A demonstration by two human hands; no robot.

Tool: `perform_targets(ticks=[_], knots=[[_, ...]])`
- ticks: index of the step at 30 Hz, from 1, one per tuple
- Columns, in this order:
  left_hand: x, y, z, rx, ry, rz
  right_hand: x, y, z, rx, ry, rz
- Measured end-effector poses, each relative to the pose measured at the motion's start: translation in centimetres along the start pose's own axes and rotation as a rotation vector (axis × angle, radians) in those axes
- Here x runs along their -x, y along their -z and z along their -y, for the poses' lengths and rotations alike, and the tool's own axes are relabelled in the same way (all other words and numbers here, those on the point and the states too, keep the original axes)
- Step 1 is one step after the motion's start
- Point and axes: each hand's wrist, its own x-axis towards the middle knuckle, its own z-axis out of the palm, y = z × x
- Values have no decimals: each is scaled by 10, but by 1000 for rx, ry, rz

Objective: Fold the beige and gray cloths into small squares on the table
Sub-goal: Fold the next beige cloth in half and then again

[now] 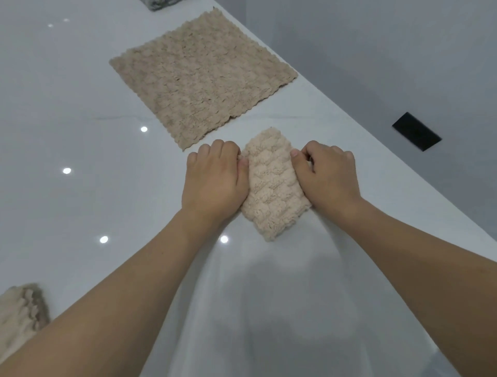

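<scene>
A light beige cloth (271, 185), folded into a small thick rectangle, lies on the white table (80, 134) in the middle of the view. My left hand (215, 180) grips its left edge, fingers curled. My right hand (326, 175) grips its right edge, thumb on top of the fabric. Beyond it a darker beige cloth (201, 80) lies spread flat and unfolded. A gray cloth (160, 3) shows only as a sliver at the top edge.
A folded beige cloth stack (20, 317) sits at the lower left corner. The table's right edge (349, 129) runs diagonally, with gray floor beyond and a black floor plate (416, 131).
</scene>
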Motion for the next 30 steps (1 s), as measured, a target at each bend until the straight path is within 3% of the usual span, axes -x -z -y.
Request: perform_targets(ticks=[8, 14, 30], knots=[[71, 20, -21, 99, -37, 99, 70, 25, -21, -94, 112, 156], [125, 36, -35, 218, -46, 174, 113, 35, -33, -184, 229, 169], [196, 60, -60, 324, -138, 322, 180, 52, -43, -53, 502, 263]])
